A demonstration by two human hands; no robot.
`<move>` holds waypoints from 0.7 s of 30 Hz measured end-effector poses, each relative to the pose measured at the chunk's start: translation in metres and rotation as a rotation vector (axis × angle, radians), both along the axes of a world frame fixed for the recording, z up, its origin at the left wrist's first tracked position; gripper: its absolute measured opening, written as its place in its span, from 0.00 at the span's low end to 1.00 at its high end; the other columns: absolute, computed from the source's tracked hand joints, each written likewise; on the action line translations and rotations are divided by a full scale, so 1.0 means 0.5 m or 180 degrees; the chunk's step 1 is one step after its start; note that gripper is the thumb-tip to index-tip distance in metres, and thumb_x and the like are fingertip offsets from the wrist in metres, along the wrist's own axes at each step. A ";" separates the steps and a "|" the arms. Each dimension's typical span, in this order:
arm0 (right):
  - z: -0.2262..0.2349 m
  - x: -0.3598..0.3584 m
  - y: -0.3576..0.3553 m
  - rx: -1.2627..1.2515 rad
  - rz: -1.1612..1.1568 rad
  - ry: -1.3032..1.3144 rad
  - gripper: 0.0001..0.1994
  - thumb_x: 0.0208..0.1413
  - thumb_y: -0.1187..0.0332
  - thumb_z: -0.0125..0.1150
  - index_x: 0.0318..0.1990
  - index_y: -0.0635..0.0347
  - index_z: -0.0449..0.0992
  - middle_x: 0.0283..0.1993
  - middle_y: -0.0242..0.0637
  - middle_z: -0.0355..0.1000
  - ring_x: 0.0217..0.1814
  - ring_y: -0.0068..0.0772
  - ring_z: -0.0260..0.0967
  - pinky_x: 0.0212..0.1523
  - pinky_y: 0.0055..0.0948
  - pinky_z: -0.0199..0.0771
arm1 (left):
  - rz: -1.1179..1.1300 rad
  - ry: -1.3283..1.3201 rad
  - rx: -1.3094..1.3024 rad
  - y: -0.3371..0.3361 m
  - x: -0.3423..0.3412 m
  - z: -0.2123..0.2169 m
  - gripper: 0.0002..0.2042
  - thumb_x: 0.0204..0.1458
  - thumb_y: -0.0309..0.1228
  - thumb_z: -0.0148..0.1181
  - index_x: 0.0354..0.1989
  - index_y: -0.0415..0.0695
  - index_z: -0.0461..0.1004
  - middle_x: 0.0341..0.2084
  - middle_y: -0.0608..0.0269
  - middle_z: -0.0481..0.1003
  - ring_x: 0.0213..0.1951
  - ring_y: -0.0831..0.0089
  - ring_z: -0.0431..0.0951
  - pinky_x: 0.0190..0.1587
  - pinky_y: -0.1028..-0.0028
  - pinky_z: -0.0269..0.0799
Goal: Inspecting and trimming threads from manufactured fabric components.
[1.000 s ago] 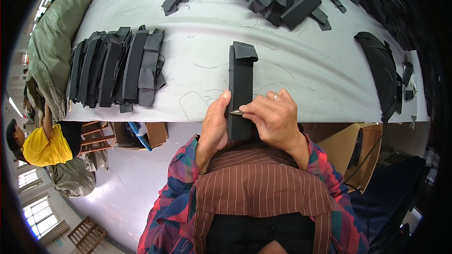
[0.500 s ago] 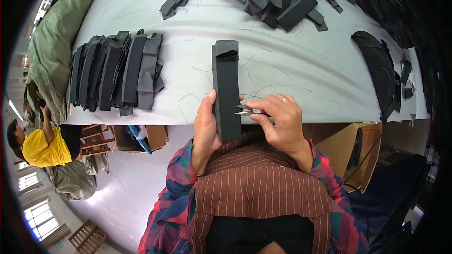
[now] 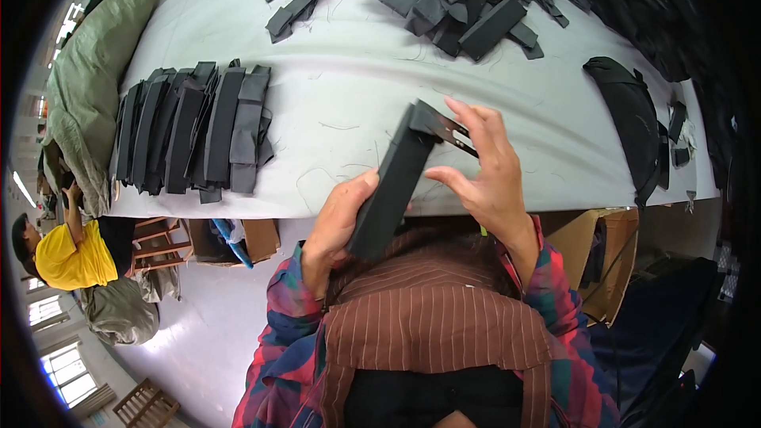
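Observation:
My left hand is closed round the lower end of a folded black fabric strip, thumb along its edge. The strip slants up to the right over the table's near edge, with a loose flap at its top end. At that flap is my right hand, its thumb apart from the fingers. Between its fingers and the flap lies a pair of small dark thread snips, partly hidden and blurred.
A row of stacked black strips lies at left on the white-covered table. A loose heap of strips is at the far side. Black curved fabric pieces lie at right. A cardboard box stands below; a person in yellow is at far left.
The strip has tilted from upright to leaning right. My right hand has moved up from the strip's lower side to its top end, and its thumb has spread from the fingers.

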State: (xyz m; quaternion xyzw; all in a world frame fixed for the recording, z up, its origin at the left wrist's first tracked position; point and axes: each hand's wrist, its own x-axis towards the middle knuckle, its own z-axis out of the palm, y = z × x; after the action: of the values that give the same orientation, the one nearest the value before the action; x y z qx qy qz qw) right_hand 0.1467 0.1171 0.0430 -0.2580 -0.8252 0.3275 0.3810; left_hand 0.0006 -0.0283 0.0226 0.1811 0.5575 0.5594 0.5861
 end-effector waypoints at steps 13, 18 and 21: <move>-0.047 -0.021 0.006 -0.2995 0.0532 0.1066 0.06 0.56 0.70 0.58 0.39 0.60 0.72 0.29 0.25 0.67 0.23 0.08 0.51 0.23 0.12 0.50 | 0.1006 -0.0957 0.0905 0.052 -0.105 -0.025 0.21 0.54 0.30 0.56 0.56 0.38 0.64 0.26 0.69 0.67 0.24 0.82 0.66 0.25 0.81 0.68; -0.018 -0.045 0.015 -0.0903 -0.0151 0.0621 0.17 0.46 0.75 0.64 0.46 0.58 0.73 0.43 0.31 0.68 0.32 0.25 0.69 0.33 0.21 0.67 | -0.0201 0.0537 -0.0078 0.022 -0.073 0.015 0.13 0.49 0.27 0.57 0.44 0.38 0.75 0.27 0.70 0.73 0.29 0.84 0.70 0.33 0.81 0.68; -0.001 -0.058 0.016 -0.0501 -0.0287 0.0332 0.18 0.44 0.76 0.64 0.47 0.58 0.74 0.41 0.35 0.70 0.39 0.34 0.72 0.39 0.25 0.70 | -0.1630 0.1052 -0.0363 0.008 -0.075 0.039 0.12 0.47 0.26 0.57 0.41 0.38 0.76 0.25 0.71 0.72 0.29 0.83 0.69 0.34 0.81 0.64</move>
State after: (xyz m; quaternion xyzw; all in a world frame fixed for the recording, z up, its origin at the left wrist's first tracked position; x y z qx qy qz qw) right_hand 0.1175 0.1249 0.0425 -0.3066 -0.7635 0.3868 0.4164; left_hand -0.0369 -0.0245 0.0422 0.3710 0.6120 0.3243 0.6186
